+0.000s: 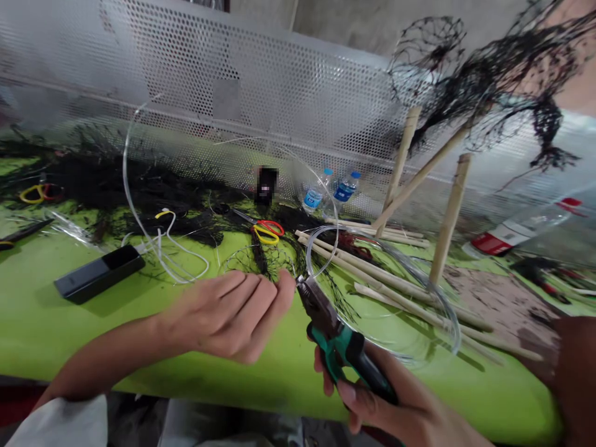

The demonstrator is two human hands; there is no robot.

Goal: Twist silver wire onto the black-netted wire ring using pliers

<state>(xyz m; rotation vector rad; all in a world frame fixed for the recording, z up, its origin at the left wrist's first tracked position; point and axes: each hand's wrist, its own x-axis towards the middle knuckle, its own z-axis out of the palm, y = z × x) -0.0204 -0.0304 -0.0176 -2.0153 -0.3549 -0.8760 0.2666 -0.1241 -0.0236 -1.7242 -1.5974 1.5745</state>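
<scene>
Here: pliers (339, 338), green-black handles, dark head | right fingers (357, 398) gripping them | left fingers (254, 304) curled closed, hold unclear

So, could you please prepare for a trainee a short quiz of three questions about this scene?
1. Which hand holds the pliers?
2. What colour are the caps on the two small bottles?
A) red
B) blue
C) white
3. True or false: the dark box lies to the left of the pliers.

Key: 1. The right hand. 2. B. 3. True.
</scene>
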